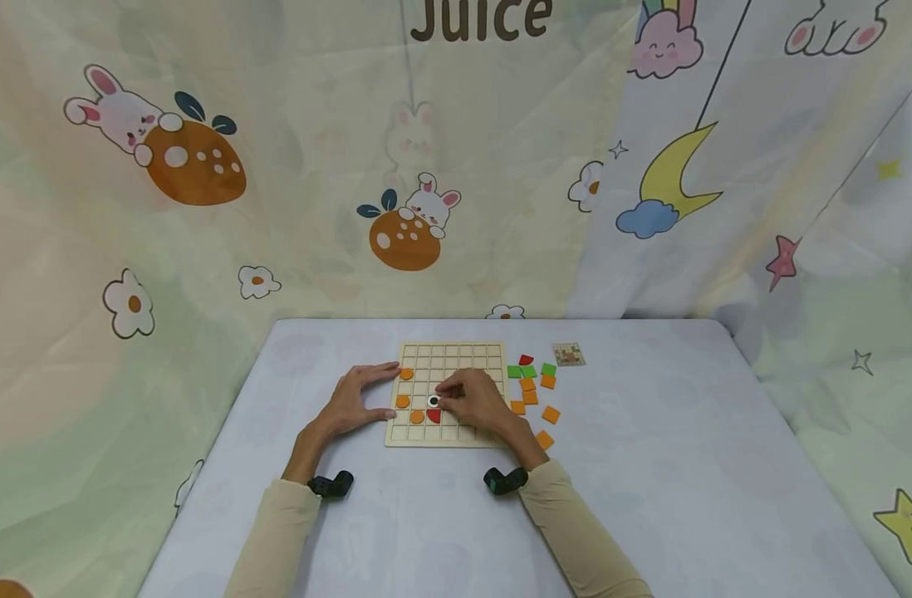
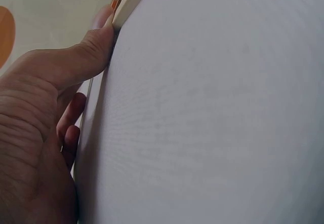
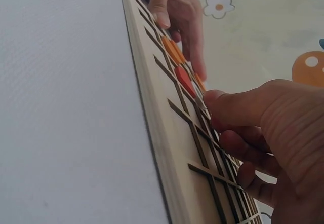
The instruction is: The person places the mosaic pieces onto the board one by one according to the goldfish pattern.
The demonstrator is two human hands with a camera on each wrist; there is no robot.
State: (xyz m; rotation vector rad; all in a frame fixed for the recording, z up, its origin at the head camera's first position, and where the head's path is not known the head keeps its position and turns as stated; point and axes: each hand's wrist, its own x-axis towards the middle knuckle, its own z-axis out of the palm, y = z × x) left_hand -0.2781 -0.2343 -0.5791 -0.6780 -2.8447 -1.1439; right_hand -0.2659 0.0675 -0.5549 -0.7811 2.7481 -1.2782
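Observation:
A square wooden grid board (image 1: 474,350) lies on the white table. My left hand (image 1: 349,402) rests at the board's left edge, thumb and index finger spread apart, their tips touching it. Over the middle of the grid, my right hand (image 1: 477,403) pinches a small white disc with a black dot (image 1: 433,401) between thumb and fingertips. Just below that disc sits a red quarter-round tile (image 1: 433,416). Several orange round tiles lie in the left columns, among them one orange round tile (image 1: 406,374) near the left index fingertip. In the right wrist view the red tile (image 3: 185,81) is close to my thumb tip.
Right of the board lie loose green tiles (image 1: 528,371), several orange square tiles (image 1: 551,414) and another red tile (image 1: 527,360). A small printed picture card (image 1: 569,355) is at the back right. A patterned cloth (image 1: 314,208) hangs behind the table.

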